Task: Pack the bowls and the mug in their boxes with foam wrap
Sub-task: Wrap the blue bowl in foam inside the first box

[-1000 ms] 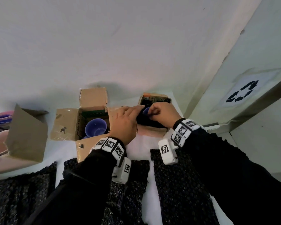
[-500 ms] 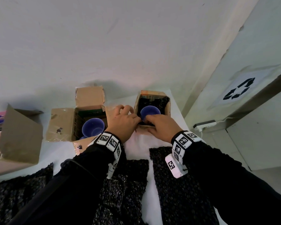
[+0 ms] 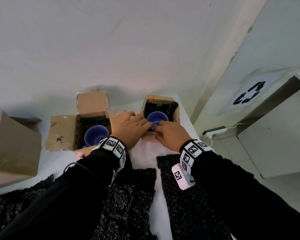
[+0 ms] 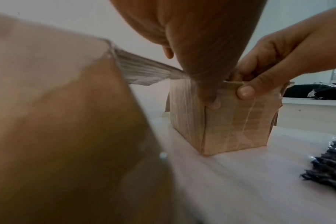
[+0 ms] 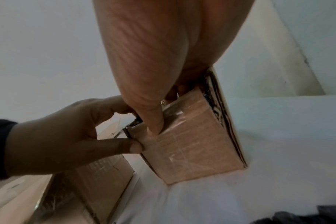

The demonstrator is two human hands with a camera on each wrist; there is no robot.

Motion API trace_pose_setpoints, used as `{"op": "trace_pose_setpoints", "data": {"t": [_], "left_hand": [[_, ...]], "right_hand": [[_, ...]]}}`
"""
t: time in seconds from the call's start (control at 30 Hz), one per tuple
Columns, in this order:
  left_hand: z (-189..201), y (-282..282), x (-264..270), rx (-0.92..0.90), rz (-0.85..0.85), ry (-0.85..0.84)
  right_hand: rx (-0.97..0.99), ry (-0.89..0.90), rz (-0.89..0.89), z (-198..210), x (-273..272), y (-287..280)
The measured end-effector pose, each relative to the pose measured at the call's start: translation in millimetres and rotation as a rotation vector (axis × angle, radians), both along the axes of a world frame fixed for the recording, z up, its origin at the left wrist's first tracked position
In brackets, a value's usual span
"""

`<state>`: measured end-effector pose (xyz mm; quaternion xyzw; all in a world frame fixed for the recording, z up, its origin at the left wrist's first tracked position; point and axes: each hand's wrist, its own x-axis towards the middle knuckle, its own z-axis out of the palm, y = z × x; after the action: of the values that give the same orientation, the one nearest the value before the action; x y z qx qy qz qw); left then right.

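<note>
A small cardboard box [image 3: 178, 116] stands at the table's far right, lined with black foam wrap [image 3: 163, 106]. A blue bowl [image 3: 157, 117] sits upright inside it. My left hand [image 3: 145, 122] and right hand [image 3: 160, 126] meet at the box's near rim. Each hand pinches that wall, thumb outside and fingers over the edge. In the left wrist view my left thumb [image 4: 211, 104] presses the box's corner [image 4: 240, 125]. The right wrist view has my right thumb [image 5: 155, 128] on the box's taped front [image 5: 192, 148].
A second open box [image 3: 92, 108] to the left holds another blue vessel [image 3: 95, 135]. A larger box [image 3: 17, 144] stands at the far left. Black foam sheets [image 3: 184, 196] lie on the near table. The table's right edge [image 3: 189, 123] runs beside the small box.
A second ago both hands covered the small box, fingers at the bowl. They have drawn back to its near rim, and the bowl now shows seated in the foam.
</note>
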<state>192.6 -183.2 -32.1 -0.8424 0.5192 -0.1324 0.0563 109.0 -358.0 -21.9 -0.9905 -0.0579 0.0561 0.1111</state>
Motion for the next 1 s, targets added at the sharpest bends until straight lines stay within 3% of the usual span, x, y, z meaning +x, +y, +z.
{"op": "trace_pose_setpoints", "data": {"t": [0.4,0.7,0.77,0.83,0.9,1.0], "left_hand": [[4,0,-2,0.121,0.196,-0.057],[-2,4,-15,-0.002,0.197,0.038],[0,4,-14,-0.011,0.181,0.048],[9,1,-10,-0.038,0.151,0.085],[19,-7,-5,-0.094,0.179,0.173],[25,-22,5,-0.181,0.245,0.205]], "right_hand": [[0.019,-0.118,-0.012,-10,1,-2],[-0.074,-0.111,-0.037,-14,-4,0],[0.042,-0.100,-0.055,-9,-4,-4],[0.174,-0.211,-0.105,-1,2,-11],[0.083,-0.347,-0.164,6,13,-20],[-0.183,-0.276,-0.288,10,30,-33]]}}
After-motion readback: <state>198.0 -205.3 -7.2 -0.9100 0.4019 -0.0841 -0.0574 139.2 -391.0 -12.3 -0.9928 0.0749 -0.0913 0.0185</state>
